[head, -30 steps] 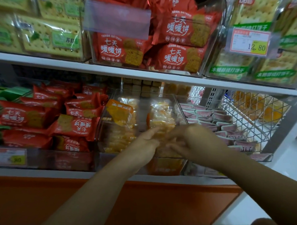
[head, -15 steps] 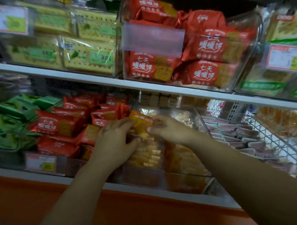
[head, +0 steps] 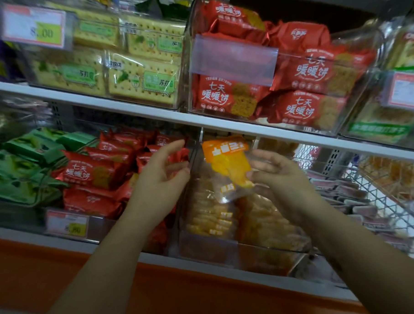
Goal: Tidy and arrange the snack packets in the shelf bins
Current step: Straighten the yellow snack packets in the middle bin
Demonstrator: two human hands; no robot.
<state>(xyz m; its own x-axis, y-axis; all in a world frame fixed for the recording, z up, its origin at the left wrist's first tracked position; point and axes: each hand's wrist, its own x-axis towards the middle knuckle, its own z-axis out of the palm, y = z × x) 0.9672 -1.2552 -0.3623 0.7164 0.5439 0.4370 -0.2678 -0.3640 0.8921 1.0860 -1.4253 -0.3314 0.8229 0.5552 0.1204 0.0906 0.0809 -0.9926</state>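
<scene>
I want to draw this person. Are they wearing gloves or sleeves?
No. The left hand and right hand are bare, and so are the forearms as far as the picture shows. No watch, bracelet or ring is visible.

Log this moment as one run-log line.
right hand: pinches orange packet | packet: above clear bin | left hand: open, apart from packet

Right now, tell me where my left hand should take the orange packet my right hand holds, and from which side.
Probably pinch the orange packet by its flat top-left edge, coming from the left. It stands tilted above the clear bin, the right hand grips its lower right side, and the open left hand faces the free edge.
</scene>
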